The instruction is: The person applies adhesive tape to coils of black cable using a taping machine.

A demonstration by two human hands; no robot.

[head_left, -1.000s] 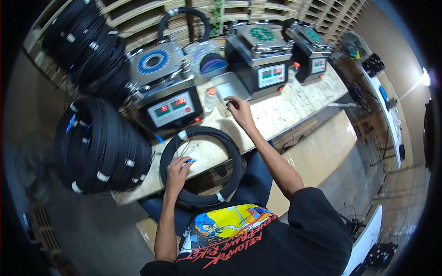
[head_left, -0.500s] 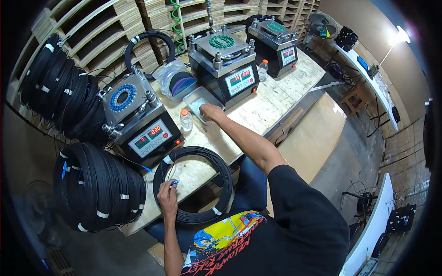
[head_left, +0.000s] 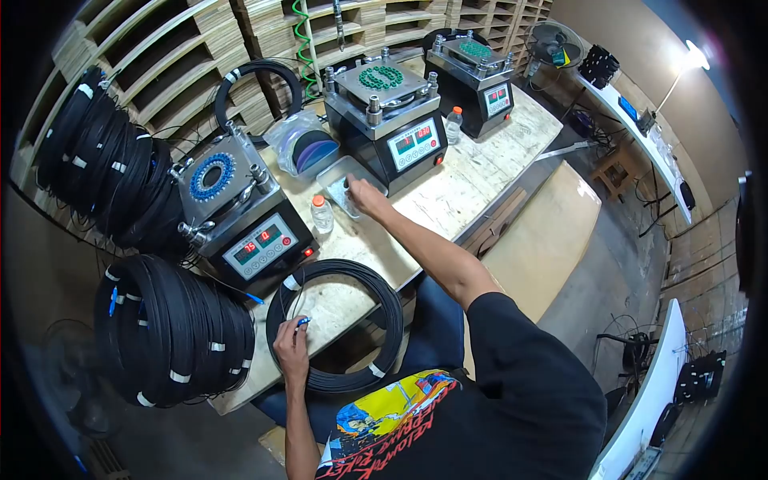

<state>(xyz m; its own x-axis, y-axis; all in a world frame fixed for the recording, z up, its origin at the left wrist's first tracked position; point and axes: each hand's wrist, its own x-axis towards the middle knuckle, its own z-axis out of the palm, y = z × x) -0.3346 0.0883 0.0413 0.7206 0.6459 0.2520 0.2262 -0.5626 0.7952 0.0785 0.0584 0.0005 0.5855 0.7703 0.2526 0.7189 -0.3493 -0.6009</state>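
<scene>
My left hand [head_left: 291, 349] pinches a blue fibre connector [head_left: 302, 322] on a thin black cable, at the inner left edge of a coil of black cable [head_left: 394, 320]. That coil lies over the table's front edge, bound with white tape. My right hand [head_left: 366, 197] reaches into a clear plastic container [head_left: 337, 171] holding small pale pieces. Its fingers are bent together at the tips, and whatever they grip is too small to make out. Beside the container stands a clear bottle with an orange cap [head_left: 322, 214].
Left is a polishing machine [head_left: 260, 247] with a ring of blue connectors; two machines [head_left: 412, 144] [head_left: 496, 100] carrying green ones stand farther right. Stacked black cable coils [head_left: 176, 320] crowd the left side. A bag of discs [head_left: 308, 148] sits behind the container.
My right hand has shifted slightly inside the container, its fingers lower among the pale pieces. My left hand keeps its hold on the connector. Digits on the left and middle machine displays have changed.
</scene>
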